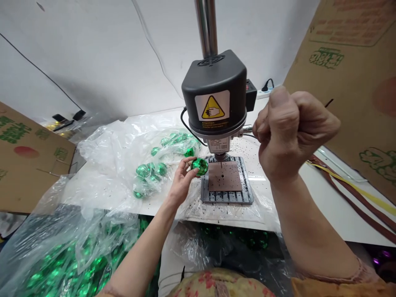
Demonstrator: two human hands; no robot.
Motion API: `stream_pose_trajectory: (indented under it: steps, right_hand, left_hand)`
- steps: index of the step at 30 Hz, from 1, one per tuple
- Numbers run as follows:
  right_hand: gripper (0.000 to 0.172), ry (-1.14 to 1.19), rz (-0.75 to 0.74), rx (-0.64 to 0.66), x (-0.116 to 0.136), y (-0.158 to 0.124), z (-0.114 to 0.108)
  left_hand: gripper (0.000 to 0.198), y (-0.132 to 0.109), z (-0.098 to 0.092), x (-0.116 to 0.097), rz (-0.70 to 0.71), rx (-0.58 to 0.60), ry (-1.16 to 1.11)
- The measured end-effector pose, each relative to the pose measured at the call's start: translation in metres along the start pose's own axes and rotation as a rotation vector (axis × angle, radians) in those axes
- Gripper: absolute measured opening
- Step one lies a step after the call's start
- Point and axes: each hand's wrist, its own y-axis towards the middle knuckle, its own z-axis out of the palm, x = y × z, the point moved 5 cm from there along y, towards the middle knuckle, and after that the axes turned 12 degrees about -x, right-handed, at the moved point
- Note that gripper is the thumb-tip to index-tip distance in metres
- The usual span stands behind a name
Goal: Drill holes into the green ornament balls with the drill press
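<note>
My left hand (183, 181) pinches a shiny green faceted ball (199, 166) between thumb and fingers. The ball is just left of the bit of a small black drill press (215, 95), above the edge of its slotted metal base (227, 198). A brown board (225, 176) with a small dark hole lies on that base, under the thin drill bit (221, 164). My right hand (291, 132) is closed in a fist at the press's right side, wrapped round its feed lever beside the silver shaft (247, 128); the fingers hide most of the lever.
More green balls (151, 171) lie on clear plastic sheeting (108, 152) at the left. A plastic bag of green balls (71, 264) sits below the table edge. Cardboard boxes stand left (27, 152) and right (349, 82). Dark shavings and brown straps (355, 198) lie on the white table.
</note>
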Motion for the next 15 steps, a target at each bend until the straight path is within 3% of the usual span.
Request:
stream_pose_trajectory:
  steps: [3,5,12,15]
  right_hand:
    - [0.047,-0.03,0.008,0.018,0.0,-0.001,-0.001]
    - [0.046,-0.045,-0.002,0.039,0.0,-0.001,-0.001]
    - [0.047,-0.022,-0.017,0.049,0.0,-0.001,-0.001]
    - [0.048,-0.022,0.004,0.043,-0.001,-0.001,-0.001]
  left_hand:
    - [0.042,-0.002,0.024,0.018,-0.232,0.007,-0.261]
    - [0.047,0.001,0.032,0.026,-0.297,-0.018,-0.315]
    - [0.046,0.015,0.042,0.034,-0.229,-0.027,-0.368]
    - [0.046,0.011,0.042,0.035,-0.149,-0.058,-0.284]
